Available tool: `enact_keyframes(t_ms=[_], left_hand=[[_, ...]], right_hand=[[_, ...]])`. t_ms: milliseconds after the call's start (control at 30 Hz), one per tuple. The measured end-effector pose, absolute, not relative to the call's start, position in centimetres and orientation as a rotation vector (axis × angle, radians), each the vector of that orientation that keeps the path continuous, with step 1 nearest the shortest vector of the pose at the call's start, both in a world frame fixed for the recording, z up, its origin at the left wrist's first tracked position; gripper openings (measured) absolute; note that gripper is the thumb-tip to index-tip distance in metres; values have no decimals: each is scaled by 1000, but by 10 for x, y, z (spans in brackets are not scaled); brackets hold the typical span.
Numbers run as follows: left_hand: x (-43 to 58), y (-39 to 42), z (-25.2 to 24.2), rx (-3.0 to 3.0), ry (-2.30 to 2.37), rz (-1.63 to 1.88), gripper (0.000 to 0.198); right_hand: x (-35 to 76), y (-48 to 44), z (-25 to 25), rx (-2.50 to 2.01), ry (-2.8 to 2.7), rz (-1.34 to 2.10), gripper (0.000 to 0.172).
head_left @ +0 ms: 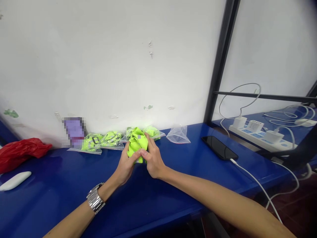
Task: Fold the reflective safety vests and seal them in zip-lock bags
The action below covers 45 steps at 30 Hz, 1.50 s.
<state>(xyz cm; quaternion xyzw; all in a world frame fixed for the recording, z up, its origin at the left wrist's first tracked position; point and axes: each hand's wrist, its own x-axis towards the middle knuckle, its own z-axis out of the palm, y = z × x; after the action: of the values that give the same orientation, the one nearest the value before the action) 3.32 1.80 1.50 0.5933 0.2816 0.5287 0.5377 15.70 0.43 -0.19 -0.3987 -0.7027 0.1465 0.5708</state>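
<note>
Between my two hands is a bunched-up reflective vest [137, 142], bright yellow-green with greyish strips, held just above the blue table. My left hand [125, 166] grips it from the left, thumb pressed on its front. From the right, my right hand [154, 160] closes round it, its thumb meeting the left one. Behind the hands, clear bags [111, 138] with folded yellow-green material lie along the wall. Another clear zip bag [178, 135], with nothing visible inside, lies to the right of my right hand.
A red plastic bag [23, 150] and a white rounded object [15, 180] are on the left of the blue table [148, 208]. At right lies a black phone [220, 147] with a white cable. A power strip [262, 137] with chargers sits beyond the black frame [220, 59].
</note>
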Motion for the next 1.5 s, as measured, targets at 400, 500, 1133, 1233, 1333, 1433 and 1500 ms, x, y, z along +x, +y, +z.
enact_keyframes(t_ms=[400,500,1133,1233,1333,1433,1500], left_hand=[[31,29,18,1133,606,1395,43],[32,24,23,1089,613,1368,44],[22,23,9,1319,638,1072,53],[25,22,8,1334,640,1091,59],[28,22,9,1278,654,1153,56],[29,23,9,1199,666,1185,48],[29,25,8,1193,676,1204,46]], right_hand=[[160,1,15,-896,-1792,270,43],[165,3,14,-979,-1771,201,43],[181,33,-21,-874,-1684,750,42],[180,27,-17,-966,-1704,604,29],[180,23,-8,-1002,-1734,575,26],[184,21,1,-916,-1764,807,38],[188,21,7,-773,-1724,1097,50]])
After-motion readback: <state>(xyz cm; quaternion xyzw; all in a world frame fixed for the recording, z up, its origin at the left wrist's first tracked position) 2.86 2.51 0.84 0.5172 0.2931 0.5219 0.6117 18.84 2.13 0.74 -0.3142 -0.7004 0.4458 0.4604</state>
